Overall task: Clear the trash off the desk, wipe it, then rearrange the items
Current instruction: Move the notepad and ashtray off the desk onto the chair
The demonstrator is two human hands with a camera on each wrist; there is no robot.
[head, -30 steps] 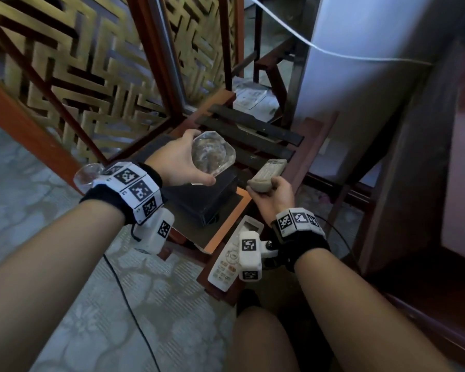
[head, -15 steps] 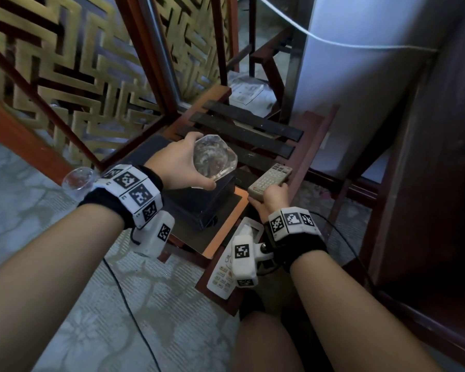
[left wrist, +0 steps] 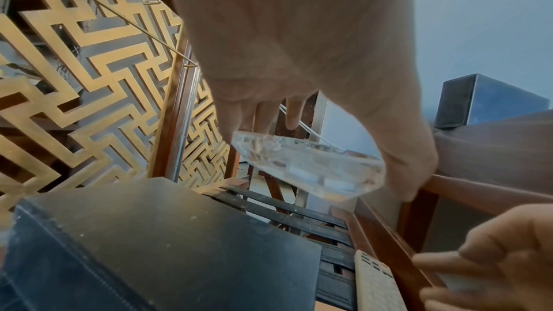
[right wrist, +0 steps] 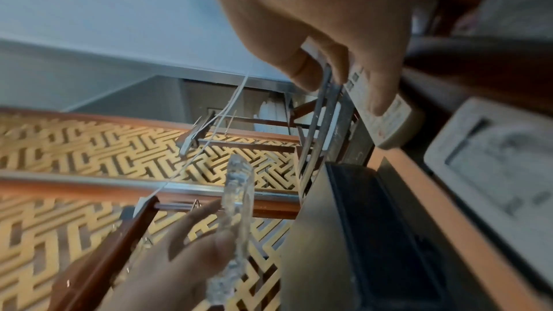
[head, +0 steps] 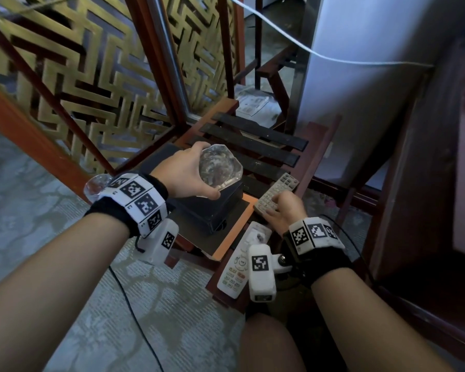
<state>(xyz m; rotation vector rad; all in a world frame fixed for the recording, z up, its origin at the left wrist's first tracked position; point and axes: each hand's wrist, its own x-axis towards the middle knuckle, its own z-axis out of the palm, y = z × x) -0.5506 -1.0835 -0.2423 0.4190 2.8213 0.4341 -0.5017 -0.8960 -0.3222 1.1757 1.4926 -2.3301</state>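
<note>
Head view: a second ago the right hand point(head: 285, 210) held the grey remote point(head: 275, 194) lifted and turned on edge; now the remote lies flat on the worktop point(head: 317, 157), just right of the black box point(head: 212, 208), and the hand rests on its near end with fingers curled over it. The remote looks set down in its new spot, so this part of the rearranging seems nearly finished, pending release. The left hand point(head: 183, 173) has barely moved: its grip stays wrapped round the glass ashtray point(head: 220, 167), thumb on the near rim, fingers on the far side, holding it above the box. A white remote point(head: 238, 267) lies at the near edge of the worktop, under the right wrist.

Left wrist view: the ashtray point(left wrist: 308, 169) hangs tilted and clear of the box point(left wrist: 167, 240), pinched between fingers point(left wrist: 263, 115) behind and the thumb in front. The grey remote point(left wrist: 377, 285) lies low at right, with the right hand point(left wrist: 493, 261) over its near end.

Right wrist view: the thumb and fingers point(right wrist: 380, 93) clasp the grey remote point(right wrist: 389, 117) across its width; the grip is not yet let go. The ashtray point(right wrist: 236, 221) shows edge-on in the left hand point(right wrist: 185, 257), well apart from the remote.
</note>
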